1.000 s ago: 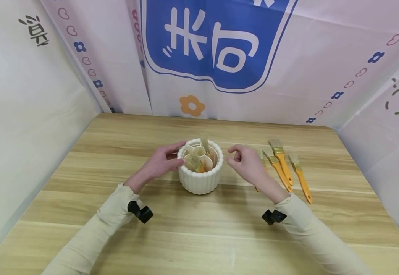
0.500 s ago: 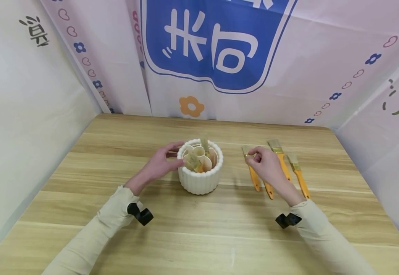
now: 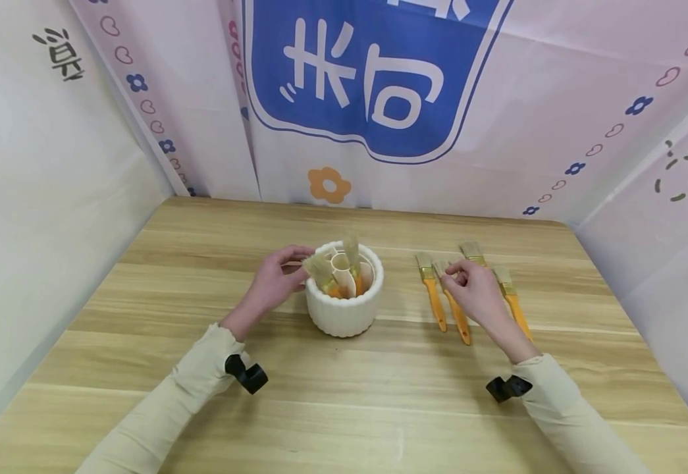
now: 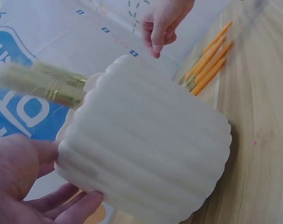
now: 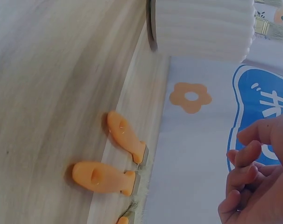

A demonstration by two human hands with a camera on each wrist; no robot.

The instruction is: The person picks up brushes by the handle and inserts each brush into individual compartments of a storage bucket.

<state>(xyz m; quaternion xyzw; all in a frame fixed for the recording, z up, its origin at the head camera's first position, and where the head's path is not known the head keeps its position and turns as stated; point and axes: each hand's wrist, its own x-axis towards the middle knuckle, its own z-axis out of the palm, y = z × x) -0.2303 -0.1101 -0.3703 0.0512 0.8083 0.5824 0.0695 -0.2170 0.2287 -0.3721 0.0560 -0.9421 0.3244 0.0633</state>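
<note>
A white ribbed pot [image 3: 344, 319] stands on the table, with a divided insert inside. Two paintbrushes stand in it bristles up, one brush [image 3: 318, 266] leaning left over the rim and one brush [image 3: 352, 250] nearly upright. My left hand [image 3: 276, 276] holds the pot's left side; in the left wrist view its fingers [image 4: 81, 207] bend against the ribbed wall by the rim. My right hand [image 3: 474, 289] hovers over several orange-handled paintbrushes [image 3: 434, 299] lying to the right. In the right wrist view its loosely curled fingers [image 5: 246, 175] hold nothing.
The wood-grain table [image 3: 344, 408] meets a white printed cloth backdrop [image 3: 438, 184] along its far edge. More cloth walls stand at the left [image 3: 53, 197] and right [image 3: 663, 263]. A black camera mount sits on each wrist.
My right hand has moved right, away from the pot to over the brushes. The left-hand brushes on the table have shifted. In the pot, the left brush leans further left.
</note>
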